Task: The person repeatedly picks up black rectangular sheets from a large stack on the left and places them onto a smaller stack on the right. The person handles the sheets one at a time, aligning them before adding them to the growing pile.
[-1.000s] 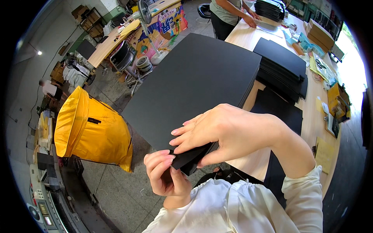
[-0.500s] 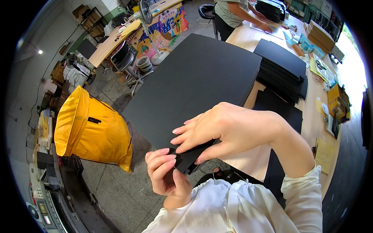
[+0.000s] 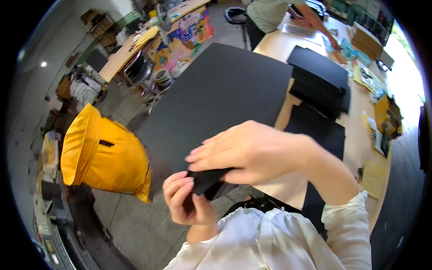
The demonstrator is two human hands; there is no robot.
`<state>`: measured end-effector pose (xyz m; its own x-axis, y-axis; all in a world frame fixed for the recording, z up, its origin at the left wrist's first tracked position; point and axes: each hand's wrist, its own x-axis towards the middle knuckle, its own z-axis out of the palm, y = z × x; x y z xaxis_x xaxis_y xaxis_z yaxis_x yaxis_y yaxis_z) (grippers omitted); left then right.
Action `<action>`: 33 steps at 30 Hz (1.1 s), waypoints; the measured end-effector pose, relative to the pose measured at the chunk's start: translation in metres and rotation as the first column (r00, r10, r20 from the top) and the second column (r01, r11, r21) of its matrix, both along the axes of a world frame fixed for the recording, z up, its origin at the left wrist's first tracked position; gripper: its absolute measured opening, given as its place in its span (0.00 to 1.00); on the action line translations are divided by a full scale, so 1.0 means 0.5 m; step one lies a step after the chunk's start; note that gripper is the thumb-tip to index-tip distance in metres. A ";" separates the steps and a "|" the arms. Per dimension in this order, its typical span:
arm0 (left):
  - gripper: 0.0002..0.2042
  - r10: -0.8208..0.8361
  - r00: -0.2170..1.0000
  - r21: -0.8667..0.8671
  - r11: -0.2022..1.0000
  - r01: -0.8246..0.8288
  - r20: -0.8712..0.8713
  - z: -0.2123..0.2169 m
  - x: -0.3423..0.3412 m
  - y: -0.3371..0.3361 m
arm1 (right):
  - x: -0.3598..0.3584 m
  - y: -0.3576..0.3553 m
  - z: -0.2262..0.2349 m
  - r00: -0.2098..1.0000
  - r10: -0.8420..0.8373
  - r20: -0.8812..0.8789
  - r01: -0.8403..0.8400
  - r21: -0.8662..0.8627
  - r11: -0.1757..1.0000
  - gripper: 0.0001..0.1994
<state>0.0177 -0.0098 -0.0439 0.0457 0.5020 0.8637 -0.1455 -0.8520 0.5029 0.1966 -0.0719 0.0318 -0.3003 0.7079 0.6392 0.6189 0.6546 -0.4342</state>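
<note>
A stack of large black sheets (image 3: 220, 90) fills the middle of the view, on the left part of the wooden table. At its near corner my left hand (image 3: 186, 198) is closed, thumb against fingers, on a small black folded piece (image 3: 208, 181) that looks like card. My right hand (image 3: 245, 150) lies over the same piece and the edge of the stack, fingers stretched out and slightly blurred, thumb resting along the piece's near side. Part of the piece is hidden under the fingers.
A big yellow bag (image 3: 105, 157) stands on the floor at the left. Smaller black sheets (image 3: 317, 67) lie piled on the wooden table (image 3: 288, 191), near a cardboard box (image 3: 366, 40). A co-worker's arm (image 3: 317, 22) reaches over the table's far end. A chair (image 3: 139, 69) stands farther back.
Both my hands have shifted slightly left, and my right fingers have slid farther over the black piece. The co-worker's arm now reaches more to the right.
</note>
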 end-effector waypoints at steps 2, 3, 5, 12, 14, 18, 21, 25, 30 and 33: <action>0.09 0.013 1.000 0.021 1.000 -0.013 -0.003 0.002 -0.004 0.004 | -0.024 0.008 -0.024 0.943 -0.294 0.153 0.242 0.292 0.925 0.17; 0.10 0.026 0.999 0.038 0.999 -0.025 -0.028 0.003 -0.004 0.005 | -0.027 0.002 -0.027 0.892 -0.391 0.226 0.289 0.379 0.879 0.17; 0.11 0.106 0.992 0.097 0.990 -0.099 -0.068 0.003 -0.014 0.009 | -0.041 -0.004 -0.039 0.870 -0.476 0.129 0.404 0.368 0.837 0.19; 0.06 0.148 0.849 0.276 0.906 -0.322 0.507 0.059 0.095 -0.115 | -0.013 -0.194 -0.033 0.760 -0.645 -0.079 0.531 0.648 0.546 0.14; 0.05 -0.362 0.741 0.440 0.892 0.100 0.565 0.003 0.103 -0.136 | -0.010 -0.338 -0.017 0.678 -0.735 -0.033 0.626 0.551 0.553 0.12; 0.10 -0.549 0.774 0.430 0.644 0.633 -0.316 -0.086 0.095 -0.184 | -0.001 -0.610 -0.110 0.217 -0.950 -0.226 0.877 0.473 0.088 0.17; 0.12 -0.676 0.549 -0.059 0.655 0.753 -0.492 -0.190 0.170 -0.260 | -0.093 -0.722 -0.170 -0.257 -0.911 -0.321 0.905 0.252 -0.344 0.18; 0.14 -0.887 0.298 -0.600 0.459 0.655 -0.354 -0.329 0.236 -0.367 | -0.154 -0.808 -0.371 -0.152 -0.985 0.082 0.971 0.200 -0.133 0.21; 0.20 -0.670 0.012 -0.395 0.452 0.800 -0.742 -0.427 0.235 -0.451 | -0.247 -0.859 -0.641 0.101 -0.918 0.383 0.978 -0.208 0.021 0.21; 0.25 -0.429 0.039 -0.146 0.388 0.910 -0.902 -0.470 0.229 -0.465 | -0.230 -0.859 -0.583 0.213 -0.921 0.326 0.942 -0.320 0.104 0.23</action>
